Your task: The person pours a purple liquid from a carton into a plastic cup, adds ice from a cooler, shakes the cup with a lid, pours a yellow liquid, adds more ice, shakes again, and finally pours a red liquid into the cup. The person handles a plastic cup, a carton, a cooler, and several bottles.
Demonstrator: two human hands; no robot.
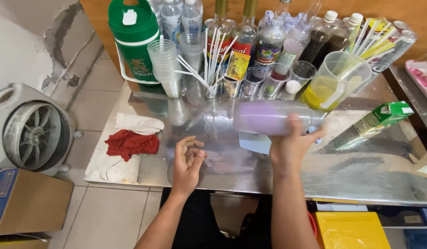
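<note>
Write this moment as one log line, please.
right hand: holds purple shaker sideways, blurred | left hand: open, empty, above steel table | nearby: red rag, pitcher

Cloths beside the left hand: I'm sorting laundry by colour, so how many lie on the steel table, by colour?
Red cloth: 1
White cloth: 1
Total: 2, both on the steel table, left of the left hand.

a red rag (132, 143) lies beside a white cloth (138, 123) (green cooler (134, 39) behind), near a fan (33, 129).
</note>
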